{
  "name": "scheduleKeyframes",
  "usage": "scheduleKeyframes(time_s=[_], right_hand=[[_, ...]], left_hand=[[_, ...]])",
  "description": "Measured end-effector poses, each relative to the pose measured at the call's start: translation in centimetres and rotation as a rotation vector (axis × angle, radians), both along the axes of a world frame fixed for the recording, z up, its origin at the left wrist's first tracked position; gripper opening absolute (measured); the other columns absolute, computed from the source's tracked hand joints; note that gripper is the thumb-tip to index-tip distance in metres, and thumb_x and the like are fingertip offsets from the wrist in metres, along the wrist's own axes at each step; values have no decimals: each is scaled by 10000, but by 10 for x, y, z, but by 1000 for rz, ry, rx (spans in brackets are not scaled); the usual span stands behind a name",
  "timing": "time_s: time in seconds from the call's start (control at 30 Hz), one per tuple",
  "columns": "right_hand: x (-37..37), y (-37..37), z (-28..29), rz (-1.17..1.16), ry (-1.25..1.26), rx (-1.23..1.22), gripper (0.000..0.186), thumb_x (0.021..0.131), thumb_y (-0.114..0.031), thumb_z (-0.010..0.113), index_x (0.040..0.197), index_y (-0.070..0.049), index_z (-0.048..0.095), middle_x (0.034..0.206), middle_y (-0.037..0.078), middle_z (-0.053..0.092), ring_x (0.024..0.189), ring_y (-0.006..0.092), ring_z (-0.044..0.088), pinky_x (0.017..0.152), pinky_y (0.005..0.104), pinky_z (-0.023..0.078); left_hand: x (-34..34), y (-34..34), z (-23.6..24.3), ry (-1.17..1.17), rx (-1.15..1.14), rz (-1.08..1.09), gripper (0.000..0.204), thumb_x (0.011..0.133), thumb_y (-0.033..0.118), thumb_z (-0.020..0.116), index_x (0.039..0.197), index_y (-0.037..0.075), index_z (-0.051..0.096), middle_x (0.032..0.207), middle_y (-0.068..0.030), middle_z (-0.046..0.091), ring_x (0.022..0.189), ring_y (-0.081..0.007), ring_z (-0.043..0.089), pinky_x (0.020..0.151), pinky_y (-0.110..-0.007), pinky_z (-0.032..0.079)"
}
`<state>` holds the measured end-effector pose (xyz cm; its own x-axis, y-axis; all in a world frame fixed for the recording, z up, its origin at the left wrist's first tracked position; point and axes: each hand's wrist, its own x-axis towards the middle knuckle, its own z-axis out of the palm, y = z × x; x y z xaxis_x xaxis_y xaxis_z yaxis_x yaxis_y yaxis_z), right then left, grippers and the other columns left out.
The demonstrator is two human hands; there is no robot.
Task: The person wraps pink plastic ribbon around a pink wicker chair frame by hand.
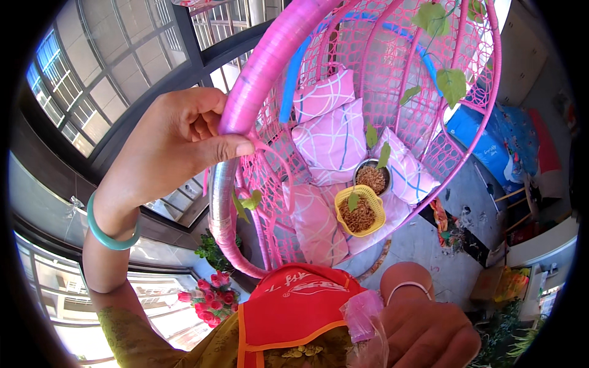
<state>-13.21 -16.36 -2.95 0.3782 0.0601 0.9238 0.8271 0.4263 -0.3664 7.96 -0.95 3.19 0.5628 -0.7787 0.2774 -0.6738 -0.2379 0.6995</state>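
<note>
A pink hanging chair's thick tube (261, 70) arches up in front of me, wrapped in shiny pink strip on its upper part. Lower down, a stretch of silver tube (222, 184) shows bare. My left hand (178, 132) is closed at the edge of the wrapping, thumb and fingers pinching the pink plastic strip (273, 151) against the tube. The strip's loose end loops down inside the chair. Low at the right, my right hand (423, 334) is curled, back toward me, beside a clear-and-pink plastic packet (363, 316) that it seems to hold; its fingertips are hidden.
Pink patterned cushions (331, 138) fill the seat, with a yellow basket (338, 211) and a metal bowl (386, 175) of brown pieces among them. Green leafy vines (453, 86) hang by the netting. Red artificial flowers (211, 300) stand at lower left, near windows.
</note>
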Motion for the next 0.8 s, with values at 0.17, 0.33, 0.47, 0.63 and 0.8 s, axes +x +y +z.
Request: scheduleKeyframes(time_s=[0.17,0.33,0.47,0.63,0.8], right_hand=[[-2,1,-4,-123,-79,78,151,826,-127,577,840,10,514,877,229,617,606,236,631,464,297,497],[-4,-1,4,-174,-67,24,130,780,-76,614,799,3,513,850,223,625,611,235,641,443,286,499],[-8,-1,3,-275,-74,-14,138,742,-36,644,766,-3,512,828,217,631,615,233,648,426,277,500],[-10,-26,-4,-9,-152,-118,87,808,-39,538,854,33,520,836,201,595,705,298,631,539,412,506],[-15,-11,7,-210,-61,-86,66,766,-18,574,788,27,532,801,219,610,641,270,637,505,366,526]], left_hand=[[0,0,-1,-34,26,4,249,729,195,718,851,6,612,657,16,553,601,-37,476,544,-194,384],[-2,-1,-2,-7,0,13,235,733,180,713,863,12,612,666,25,549,601,-29,461,548,-191,379],[-2,-2,-2,-16,6,10,241,722,172,719,868,13,612,692,20,563,611,-25,465,559,-185,381],[-2,-2,-4,4,-30,-9,289,717,171,716,932,12,607,730,10,579,642,-35,483,576,-192,387],[-3,-2,-4,-3,-31,-17,292,720,163,712,945,11,605,757,-3,598,677,-48,514,614,-196,408]])
